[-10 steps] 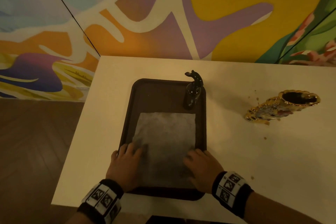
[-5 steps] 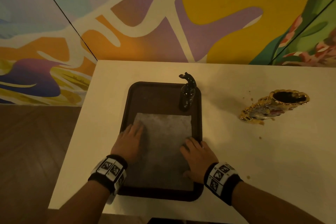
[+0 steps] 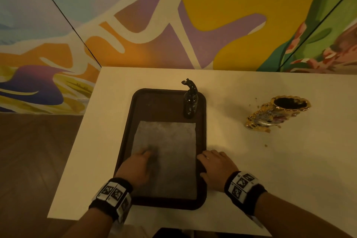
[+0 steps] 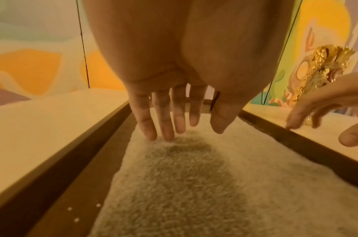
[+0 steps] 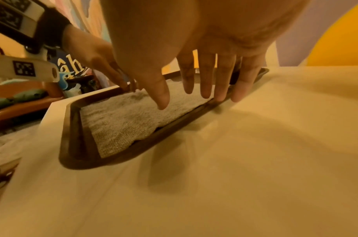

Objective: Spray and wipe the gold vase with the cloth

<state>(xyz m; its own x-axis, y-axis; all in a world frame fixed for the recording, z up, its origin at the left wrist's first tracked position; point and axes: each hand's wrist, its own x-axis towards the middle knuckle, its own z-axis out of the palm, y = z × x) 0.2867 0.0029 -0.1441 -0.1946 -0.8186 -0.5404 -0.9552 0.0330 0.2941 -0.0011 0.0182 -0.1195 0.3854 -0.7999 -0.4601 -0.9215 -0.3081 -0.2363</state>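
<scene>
Gold vase (image 3: pixel 278 113): lies on its side at about 2 o'clock from the tray, dark mouth turned toward the far right, well apart from both hands; a few crumbs (image 3: pixel 266 145) are scattered on the tabletop around it.
Table (image 3: pixel 280 170): pale top; far edge meets the painted wall (image 3: pixel 222 6), left edge drops to wooden floor (image 3: pixel 29 160). The widest bare stretch runs from the tray's right rim out to the vase and toward the near edge.
Tray (image 3: pixel 164 100): dark brown with rounded corners, set in the left half of the table, a strip of bare top between its left rim and the table's edge.
Cloth (image 3: pixel 173 150): grey towel lying flat in the near part of the tray, its right edge close along the right rim.
Spray bottle (image 3: pixel 190 102): dark, upright in the tray's 1 o'clock corner, just beyond the cloth's far edge.
Left hand (image 3: pixel 137 168): fingers extended, fingertips (image 4: pixel 167 136) pressing the cloth near its left edge; grasping nothing.
Right hand (image 3: pixel 216 166): fingers spread and straight above the tray's right rim at 3 o'clock; grasping nothing.
</scene>
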